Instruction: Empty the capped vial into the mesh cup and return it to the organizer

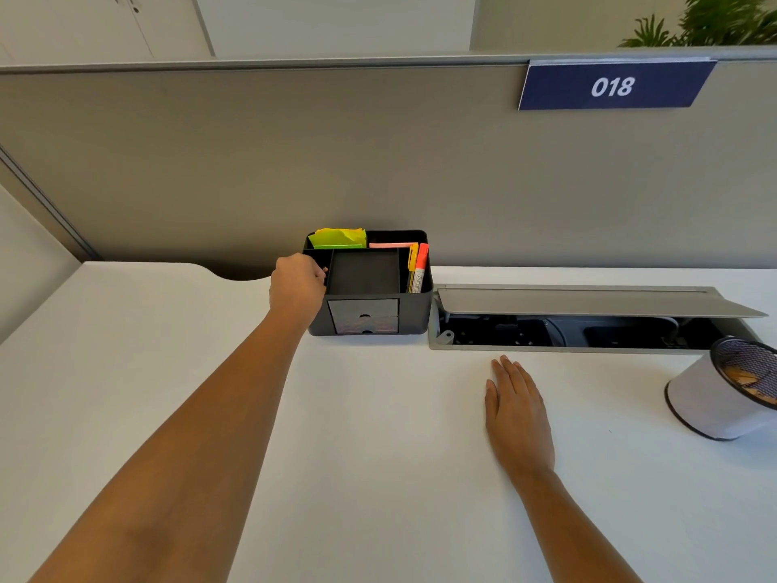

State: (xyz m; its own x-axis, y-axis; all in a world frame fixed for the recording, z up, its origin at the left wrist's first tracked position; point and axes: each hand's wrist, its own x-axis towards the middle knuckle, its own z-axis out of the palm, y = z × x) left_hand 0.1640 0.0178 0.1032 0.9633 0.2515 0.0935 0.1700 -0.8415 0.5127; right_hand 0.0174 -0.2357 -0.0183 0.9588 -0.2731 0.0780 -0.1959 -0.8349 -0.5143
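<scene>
The left hand [297,284] reaches far across the white desk top [378,435] to the left end of the black plastic desk organizer [414,307], its fingers curled down into the narrow left compartment; whether they are clamped on anything cannot be told, and the capped vial itself is not visible — the hand hides that slot. In the organizer's far left section sits a wad of yellow-green sticky notes [338,237], a pink pad [391,245] lies in the far right one, and orange and yellow markers [418,267] stand in the right slot. Two small grey drawers [364,315] face the near side. Further right, the right hand [517,410] lies flat on the desk, fingers together and holding nothing. Behind it a grey cable-tray lid [588,300] stands propped open. At the right edge the black wire mesh cup [731,389] — wrapped in white — is tilted, with brownish contents inside.
</scene>
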